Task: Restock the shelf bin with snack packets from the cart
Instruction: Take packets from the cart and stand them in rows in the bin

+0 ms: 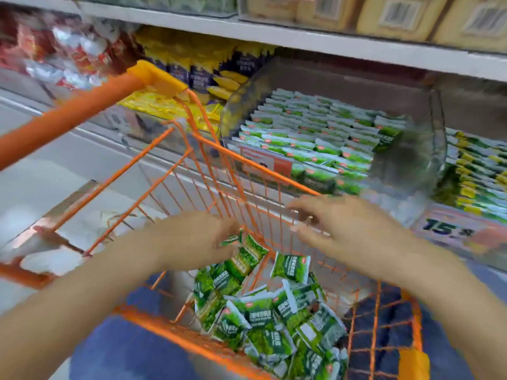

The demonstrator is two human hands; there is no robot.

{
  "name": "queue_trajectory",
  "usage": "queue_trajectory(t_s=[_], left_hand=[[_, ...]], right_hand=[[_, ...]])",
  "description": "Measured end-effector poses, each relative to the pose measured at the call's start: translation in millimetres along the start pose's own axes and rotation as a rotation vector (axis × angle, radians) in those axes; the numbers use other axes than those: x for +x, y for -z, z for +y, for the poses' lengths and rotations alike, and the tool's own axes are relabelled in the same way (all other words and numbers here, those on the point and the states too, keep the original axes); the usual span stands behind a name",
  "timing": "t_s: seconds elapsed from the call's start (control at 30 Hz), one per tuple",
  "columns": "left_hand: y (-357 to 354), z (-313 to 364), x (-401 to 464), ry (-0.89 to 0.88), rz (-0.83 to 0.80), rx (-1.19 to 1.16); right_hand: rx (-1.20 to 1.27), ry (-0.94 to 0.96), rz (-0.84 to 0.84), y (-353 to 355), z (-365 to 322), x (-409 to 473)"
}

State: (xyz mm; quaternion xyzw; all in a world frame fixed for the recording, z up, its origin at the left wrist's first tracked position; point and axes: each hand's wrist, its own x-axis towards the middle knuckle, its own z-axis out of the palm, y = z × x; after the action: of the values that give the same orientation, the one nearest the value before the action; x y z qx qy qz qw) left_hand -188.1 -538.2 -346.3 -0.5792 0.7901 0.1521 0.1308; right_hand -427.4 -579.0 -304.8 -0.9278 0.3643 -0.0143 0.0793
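An orange wire cart (247, 171) stands in front of the shelf, with several green snack packets (274, 311) heaped in its bottom. My left hand (197, 237) is inside the cart over the heap, its fingers curled round a green packet (231, 239) that shows only partly. My right hand (337, 229) hovers by the cart's far rim with fingers spread and nothing in it. Behind the cart, a clear shelf bin (428, 149) holds rows of the same green packets (315, 138); its right part is bare. The frame is blurred by motion.
The cart's orange handle (71, 116) crosses the upper left. Yellow and purple packets (203, 75) fill the bin to the left, yellow-green ones (477, 174) the bin to the right. A shelf board (301, 39) runs above, and a price tag (450, 229) hangs at the shelf edge.
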Motion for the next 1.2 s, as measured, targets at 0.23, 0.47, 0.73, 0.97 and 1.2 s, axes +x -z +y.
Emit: queue_trajectory(t_s=[0.23,0.47,0.73,0.97,1.2], left_hand=[[-29,-22,-5,0.177,-0.215,0.032],[-24,-18,-7,0.144,-0.110,-0.063],[-11,-8,-14,0.162,0.175,-0.279],[0,0,-14,0.013,0.200,-0.844],[34,22,-6,0.020,0.232,-1.246]], right_hand=[[-0.331,0.311,-0.567,-106,-55,49],[-0.241,0.285,-0.723,-145,-51,44],[0.680,0.020,-0.497,-77,-16,76],[0.991,-0.003,-0.053,-39,-9,76],[1.116,-0.017,0.216,-4,-4,64]])
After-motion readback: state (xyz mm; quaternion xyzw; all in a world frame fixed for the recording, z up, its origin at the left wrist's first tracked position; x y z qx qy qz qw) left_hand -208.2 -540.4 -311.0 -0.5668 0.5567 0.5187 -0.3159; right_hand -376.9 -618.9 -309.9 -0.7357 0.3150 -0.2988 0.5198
